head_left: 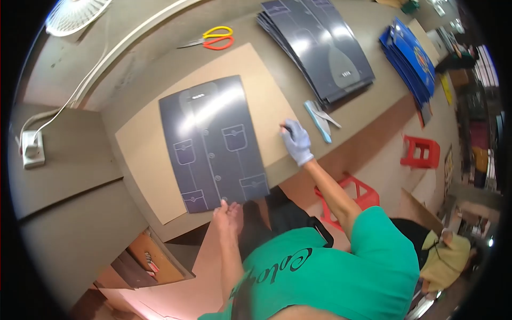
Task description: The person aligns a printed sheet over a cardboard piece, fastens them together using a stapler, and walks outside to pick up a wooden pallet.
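Observation:
A dark blue printed sheet (216,144) with a drawn jacket front, pockets and buttons lies on a larger tan board (144,154). My bare left hand (228,214) is at the sheet's near edge, fingers stretched and slightly apart, with a fingertip touching the edge. Over the board's right side is my right hand (296,143) in a pale glove with bare fingertips. Its fingers are curled together; whether something small is between them is hidden. Right of this hand, a light blue and white tool (319,121), like a stapler or cutter, rests on the table.
Scissors (213,40) with yellow and red handles lie beyond the board. A stack of dark printed sheets (325,53) and blue printed pieces (410,61) stand at the right. Red stools (420,152) are on the floor. A power socket (33,150) is at left.

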Demonstrator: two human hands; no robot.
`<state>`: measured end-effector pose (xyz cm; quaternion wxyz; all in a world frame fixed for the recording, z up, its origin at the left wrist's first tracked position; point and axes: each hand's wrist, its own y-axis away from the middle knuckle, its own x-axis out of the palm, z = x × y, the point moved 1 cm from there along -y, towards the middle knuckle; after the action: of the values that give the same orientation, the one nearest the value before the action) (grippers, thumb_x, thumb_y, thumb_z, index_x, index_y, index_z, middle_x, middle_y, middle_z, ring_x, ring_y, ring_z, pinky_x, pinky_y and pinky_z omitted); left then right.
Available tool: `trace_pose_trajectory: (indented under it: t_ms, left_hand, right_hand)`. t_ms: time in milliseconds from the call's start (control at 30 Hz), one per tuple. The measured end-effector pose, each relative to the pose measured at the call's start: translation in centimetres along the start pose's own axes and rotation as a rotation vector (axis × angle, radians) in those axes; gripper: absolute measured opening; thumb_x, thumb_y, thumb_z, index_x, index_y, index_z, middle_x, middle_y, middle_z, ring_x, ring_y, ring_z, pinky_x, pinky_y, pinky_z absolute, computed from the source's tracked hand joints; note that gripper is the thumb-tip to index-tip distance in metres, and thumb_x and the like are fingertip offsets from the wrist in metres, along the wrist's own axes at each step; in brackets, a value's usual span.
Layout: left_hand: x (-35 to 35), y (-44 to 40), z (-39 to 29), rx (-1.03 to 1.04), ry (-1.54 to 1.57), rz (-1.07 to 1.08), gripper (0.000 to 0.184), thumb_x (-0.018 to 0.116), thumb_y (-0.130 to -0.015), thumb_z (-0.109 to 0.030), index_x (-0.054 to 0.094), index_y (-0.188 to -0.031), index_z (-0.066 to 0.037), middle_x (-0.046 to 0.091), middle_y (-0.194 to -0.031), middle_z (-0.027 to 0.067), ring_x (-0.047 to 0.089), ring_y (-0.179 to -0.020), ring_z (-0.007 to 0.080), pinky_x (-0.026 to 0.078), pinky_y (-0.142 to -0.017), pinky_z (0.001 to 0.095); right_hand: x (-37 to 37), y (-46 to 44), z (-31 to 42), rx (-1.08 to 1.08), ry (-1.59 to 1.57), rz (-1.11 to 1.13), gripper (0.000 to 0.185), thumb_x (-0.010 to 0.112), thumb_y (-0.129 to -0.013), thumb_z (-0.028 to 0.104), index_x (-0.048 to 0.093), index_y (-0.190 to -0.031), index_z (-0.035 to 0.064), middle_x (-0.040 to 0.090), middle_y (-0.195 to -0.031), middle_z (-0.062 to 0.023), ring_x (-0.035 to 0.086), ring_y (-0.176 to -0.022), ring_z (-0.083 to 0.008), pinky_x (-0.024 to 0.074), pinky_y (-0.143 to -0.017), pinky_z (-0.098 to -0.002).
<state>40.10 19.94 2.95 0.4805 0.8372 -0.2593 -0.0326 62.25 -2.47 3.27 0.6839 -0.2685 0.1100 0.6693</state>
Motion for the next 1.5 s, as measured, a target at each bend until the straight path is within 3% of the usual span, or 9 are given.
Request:
trace_pose_trajectory:
  t_ms: [233,500,567,633,733,867,1200,1367,1500]
  left_hand:
    - [0.9,1.1,-1.3,-0.087,-0.165,0.049,0.020,0.057,-0.078,-0.015,0.044,-0.082,0.000,0.052,-0.076,0.0096,0.056,-0.064,0.0210,0.048,-0.053,0.0311]
    - [1.3,0.9,-0.6,-0.073,-0.083,0.173,0.022,0.061,-0.075,-0.025,0.050,-0.081,-0.006,0.051,-0.068,0.0035,0.053,-0.061,0.0150,0.045,-0.051,0.0275]
    - [2.1,1.4,-0.4,-0.068,-0.044,0.141,0.023,0.060,-0.077,-0.019,0.043,-0.079,-0.004,0.051,-0.067,0.0055,0.054,-0.058,0.0160,0.046,-0.047,0.0271]
    - [2.5,1.3,0.0,-0.078,-0.013,0.153,0.024,0.061,-0.076,-0.019,0.042,-0.079,-0.004,0.050,-0.067,0.0055,0.054,-0.056,0.0161,0.045,-0.045,0.0268]
    - [3.5,1.1,0.7,-0.095,0.015,0.146,0.027,0.062,-0.075,-0.019,0.040,-0.079,-0.003,0.049,-0.065,0.0060,0.053,-0.052,0.0164,0.044,-0.042,0.0260]
    - [4.3,1.4,1.1,-0.071,-0.015,0.148,0.029,0.063,-0.074,-0.019,0.039,-0.078,-0.003,0.049,-0.064,0.0067,0.053,-0.051,0.0162,0.043,-0.039,0.0258]
    - [4.6,1.9,0.9,-0.044,-0.066,0.139,0.023,0.062,-0.075,-0.018,0.045,-0.073,-0.003,0.051,-0.063,0.0061,0.049,-0.048,0.0140,0.037,-0.035,0.0245]
    - [4.5,1.6,1.1,-0.127,-0.057,0.141,0.021,0.061,-0.075,-0.016,0.047,-0.069,-0.003,0.049,-0.058,0.0058,0.046,-0.046,0.0136,0.036,-0.034,0.0257]
    - [5.1,2.3,0.9,-0.095,0.002,0.115,0.020,0.061,-0.076,-0.015,0.048,-0.067,-0.003,0.047,-0.054,0.0054,0.044,-0.042,0.0138,0.036,-0.034,0.0258]
  right_hand:
    - [-8.3,2.0,-2.1,0.123,0.971,-0.012,0.084,0.062,-0.062,0.045,0.023,-0.126,0.0067,0.031,-0.123,-0.0183,0.025,-0.117,-0.0342,0.0234,-0.093,-0.0443]
    - [-11.3,0.5,-1.2,0.457,0.950,0.394,0.066,0.060,-0.064,0.049,0.042,-0.113,0.0070,0.054,-0.092,-0.0122,0.052,-0.085,-0.0268,0.0383,-0.077,-0.0358]
    - [-12.3,2.5,-0.8,0.674,0.485,0.559,0.057,0.059,-0.067,0.048,0.048,-0.102,0.0046,0.056,-0.080,-0.0117,0.054,-0.074,-0.0249,0.0430,-0.067,-0.0336]
    - [-11.7,7.9,0.7,0.879,-0.746,0.472,0.056,0.057,-0.071,0.046,0.047,-0.099,-0.0014,0.055,-0.079,-0.0112,0.056,-0.073,-0.0217,0.0465,-0.066,-0.0378]
    - [-9.1,14.8,6.3,1.023,-1.295,0.603,0.065,0.063,-0.068,0.037,0.035,-0.112,-0.0015,0.051,-0.091,-0.0141,0.054,-0.082,-0.0256,0.0451,-0.076,-0.0414]
    - [-5.0,21.3,9.9,1.139,-1.222,0.604,0.060,0.059,-0.066,0.020,0.032,-0.115,-0.0005,0.049,-0.097,-0.0127,0.052,-0.091,-0.0252,0.0432,-0.081,-0.0424]
    - [-0.2,20.1,11.0,0.902,-0.483,0.628,0.051,0.055,-0.074,0.038,0.042,-0.106,0.0009,0.051,-0.079,-0.0066,0.050,-0.066,-0.0131,0.0450,-0.060,-0.0285]
    - [1.8,19.0,11.4,0.501,-0.144,0.470,0.039,0.055,-0.075,0.034,0.048,-0.095,0.0012,0.053,-0.075,-0.0090,0.052,-0.064,-0.0129,0.0438,-0.057,-0.0279]
    - [2.7,18.8,10.5,0.650,-0.114,0.493,0.035,0.056,-0.075,0.032,0.050,-0.092,0.0020,0.055,-0.070,-0.0080,0.052,-0.057,-0.0133,0.0432,-0.051,-0.0276]
